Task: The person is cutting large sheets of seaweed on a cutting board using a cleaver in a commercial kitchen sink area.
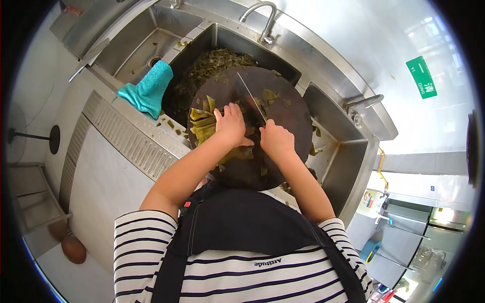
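A round dark chopping board (293, 113) lies across the sinks in front of me. My left hand (232, 127) presses down on a stack of green-brown strips, apparently kelp (202, 127), with the fingers over its right side and the thumb apart. In my right hand (278, 140) is the handle of a broad-bladed kitchen knife, a cleaver (250, 98). Its blade stands on edge just right of my left fingers and points away from me. Loose cut pieces (269, 95) lie to the right of the blade. My palms hide part of the kelp and the handle.
Behind the board, a steel sink basin (261, 51) holds a heap of shredded kelp (223, 62). A teal cloth (149, 91) hangs over the divider at left. Two faucets, one rear (267, 26) and one right (363, 101), rise from the counter. A drain grate (129, 132) runs along the floor.
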`<action>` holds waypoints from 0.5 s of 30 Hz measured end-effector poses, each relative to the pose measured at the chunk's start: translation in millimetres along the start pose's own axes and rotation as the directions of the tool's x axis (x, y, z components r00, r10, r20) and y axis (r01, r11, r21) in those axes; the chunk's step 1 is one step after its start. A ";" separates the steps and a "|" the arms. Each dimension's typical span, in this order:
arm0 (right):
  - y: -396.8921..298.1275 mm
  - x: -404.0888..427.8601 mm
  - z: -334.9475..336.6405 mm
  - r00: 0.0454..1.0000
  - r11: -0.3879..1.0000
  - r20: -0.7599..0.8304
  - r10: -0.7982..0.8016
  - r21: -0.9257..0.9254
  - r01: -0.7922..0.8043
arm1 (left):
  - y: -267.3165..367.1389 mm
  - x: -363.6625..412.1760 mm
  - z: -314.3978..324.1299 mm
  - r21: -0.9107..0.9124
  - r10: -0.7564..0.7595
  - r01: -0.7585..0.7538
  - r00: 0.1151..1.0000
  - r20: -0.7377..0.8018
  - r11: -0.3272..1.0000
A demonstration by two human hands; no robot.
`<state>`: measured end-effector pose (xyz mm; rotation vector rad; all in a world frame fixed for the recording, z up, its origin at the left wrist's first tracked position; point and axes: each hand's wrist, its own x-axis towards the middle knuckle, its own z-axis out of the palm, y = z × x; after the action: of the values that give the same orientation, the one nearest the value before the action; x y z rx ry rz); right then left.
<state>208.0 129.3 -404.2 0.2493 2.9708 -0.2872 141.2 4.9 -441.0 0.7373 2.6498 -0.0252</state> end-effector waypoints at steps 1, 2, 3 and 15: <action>-0.2 -1.2 -4.1 1.000 1.000 0.005 0.000 -0.027 0.000 | -2.2 -2.2 -1.9 -0.083 0.001 -0.001 1.000 0.000 0.997; 0.3 -4.8 -11.1 1.000 1.000 0.002 -0.002 -0.029 0.002 | -4.3 -4.0 -4.6 -0.167 0.003 -0.003 1.000 0.001 0.986; -4.0 -12.7 -24.0 1.000 0.999 -0.026 0.005 -0.031 -0.006 | -6.5 -8.4 -6.8 -0.171 -0.005 0.006 1.000 0.004 0.985; -19.1 -46.7 -56.2 0.976 0.998 -0.209 -0.065 -0.008 0.065 | -8.6 -21.1 7.8 -0.009 -0.062 0.062 0.998 -0.014 0.998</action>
<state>242.9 115.2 -338.8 0.1930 3.1924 -0.2830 156.3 -13.8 -441.1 0.6546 2.6845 -0.0258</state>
